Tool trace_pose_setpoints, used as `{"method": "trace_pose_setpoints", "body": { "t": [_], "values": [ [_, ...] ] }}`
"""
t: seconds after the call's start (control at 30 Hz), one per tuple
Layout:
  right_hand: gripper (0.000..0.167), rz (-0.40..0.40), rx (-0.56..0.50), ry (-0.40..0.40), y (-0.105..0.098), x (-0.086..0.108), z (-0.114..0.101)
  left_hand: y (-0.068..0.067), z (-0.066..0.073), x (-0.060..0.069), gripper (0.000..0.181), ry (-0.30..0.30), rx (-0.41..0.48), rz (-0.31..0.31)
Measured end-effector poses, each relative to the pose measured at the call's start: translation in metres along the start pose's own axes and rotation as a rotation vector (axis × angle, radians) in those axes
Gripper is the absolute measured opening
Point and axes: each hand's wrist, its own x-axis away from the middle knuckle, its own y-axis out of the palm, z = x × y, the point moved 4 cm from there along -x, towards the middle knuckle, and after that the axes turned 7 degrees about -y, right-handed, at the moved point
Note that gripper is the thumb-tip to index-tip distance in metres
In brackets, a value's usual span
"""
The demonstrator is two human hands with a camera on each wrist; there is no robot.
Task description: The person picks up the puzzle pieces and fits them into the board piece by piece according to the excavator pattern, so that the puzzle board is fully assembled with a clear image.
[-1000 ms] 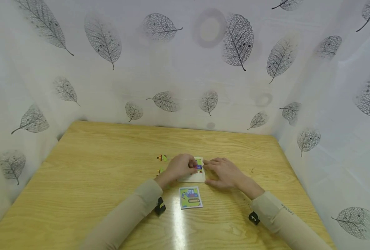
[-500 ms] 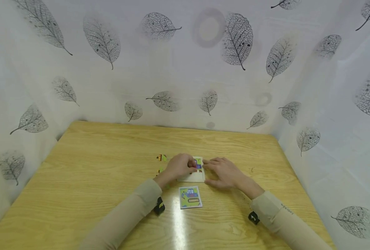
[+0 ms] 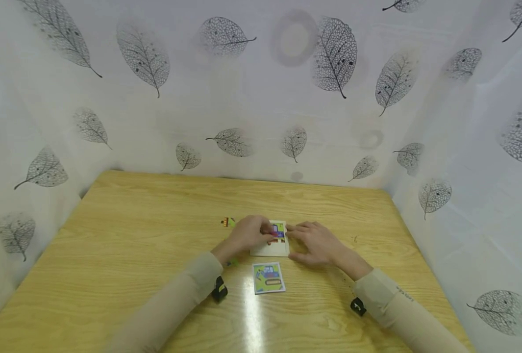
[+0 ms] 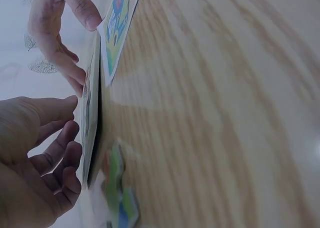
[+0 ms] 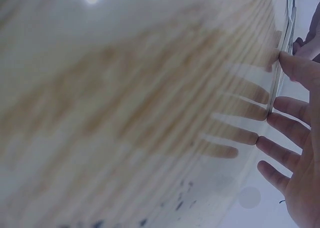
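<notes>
A white puzzle board (image 3: pixel 267 251) lies on the table, with colourful puzzle pieces (image 3: pixel 280 230) fitted in its upper right part. Over its left side is my left hand (image 3: pixel 244 234), fingers loosely bent; in the left wrist view I see no piece between the thumb and fingertips. My right hand (image 3: pixel 315 244) rests on the table, its extended fingers touching the board's right edge. Nearer me lies a square picture card (image 3: pixel 268 278) showing a blue and red digger on green. Part of the board is hidden by my left hand.
Loose puzzle pieces (image 3: pixel 227 222) lie left of the board; another green piece (image 3: pixel 232 263) shows by the left wrist. The wooden table (image 3: pixel 155 211) meets a white leaf-print curtain (image 3: pixel 261 98) at the back and sides.
My left hand has shifted slightly left, away from the fitted pieces, uncovering more of them. My right hand stays at the board's edge.
</notes>
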Motion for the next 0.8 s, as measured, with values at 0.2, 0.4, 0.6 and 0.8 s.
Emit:
{"method": "trace_pose_setpoints", "body": {
  "t": [0.2,0.4,0.6,0.8],
  "values": [
    [0.062,-0.004,-0.004,0.007,0.0,0.0,0.0,-0.019,-0.012,0.011,0.016,-0.019,-0.02,0.039],
    [0.062,-0.005,0.006,0.007,-0.001,0.0,-0.001,-0.045,-0.029,0.02,0.018,-0.02,-0.028,0.081],
    [0.062,-0.005,0.018,0.001,-0.001,-0.001,-0.001,-0.07,-0.045,0.03,0.019,-0.02,-0.04,0.104],
    [0.062,-0.004,0.016,-0.004,-0.001,-0.001,-0.001,-0.083,-0.059,0.041,0.02,-0.024,-0.063,0.124]
  ]
}}
